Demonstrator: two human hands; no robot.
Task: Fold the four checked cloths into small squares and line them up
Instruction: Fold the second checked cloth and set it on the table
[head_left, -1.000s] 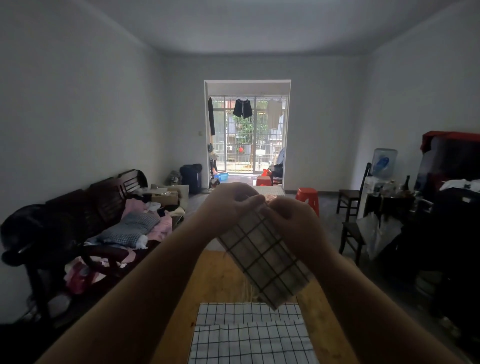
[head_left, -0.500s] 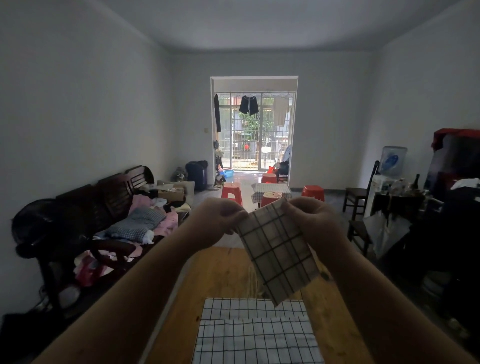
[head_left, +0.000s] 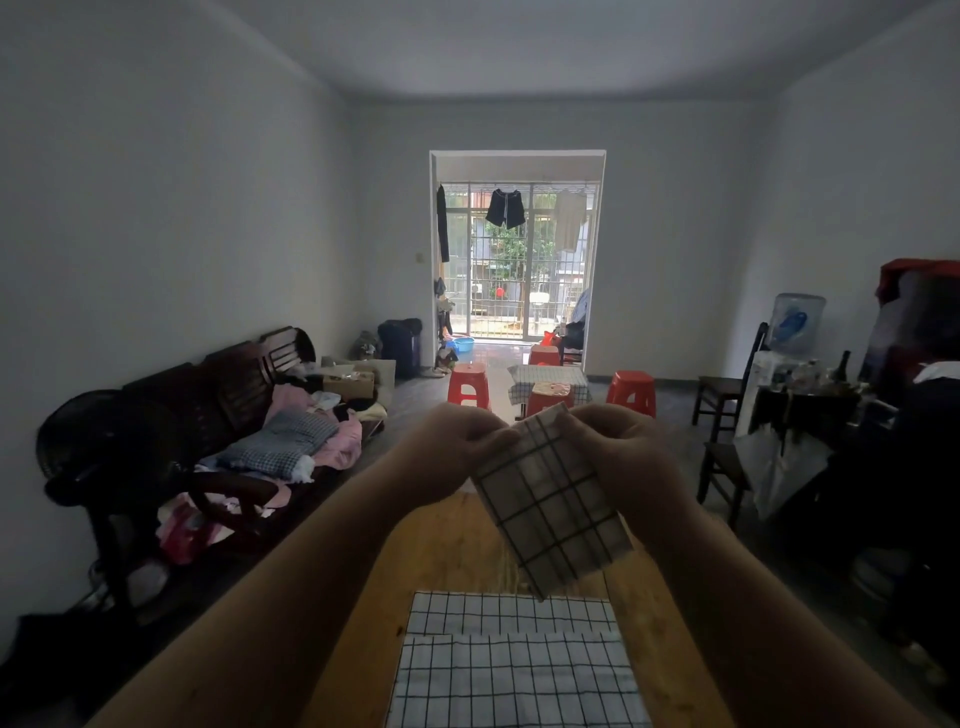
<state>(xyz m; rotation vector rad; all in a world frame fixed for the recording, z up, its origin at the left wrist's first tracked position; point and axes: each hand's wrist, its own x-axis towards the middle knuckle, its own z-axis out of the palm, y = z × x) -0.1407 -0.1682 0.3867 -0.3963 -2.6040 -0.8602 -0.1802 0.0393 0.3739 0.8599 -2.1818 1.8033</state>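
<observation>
A folded white cloth with a dark check (head_left: 550, 506) hangs in the air above the wooden table (head_left: 447, 545), tilted with one corner pointing down. My left hand (head_left: 457, 441) pinches its upper left edge and my right hand (head_left: 618, 457) pinches its upper right edge. Flat on the table below lie two more checked cloths: a near one (head_left: 514, 680) overlapping a farther one (head_left: 509, 610).
A dark wooden sofa (head_left: 218, 395) heaped with clothes lines the left wall. Red stools (head_left: 467, 384) and a small covered table (head_left: 545, 374) stand ahead before the balcony door. Dark chairs (head_left: 722, 395) and a cluttered stand with a water dispenser (head_left: 795, 322) fill the right side.
My view has tilted up and the hands with the cloth have shifted slightly right. The cloth's top corner now shows between my hands. Both pinches hold.
</observation>
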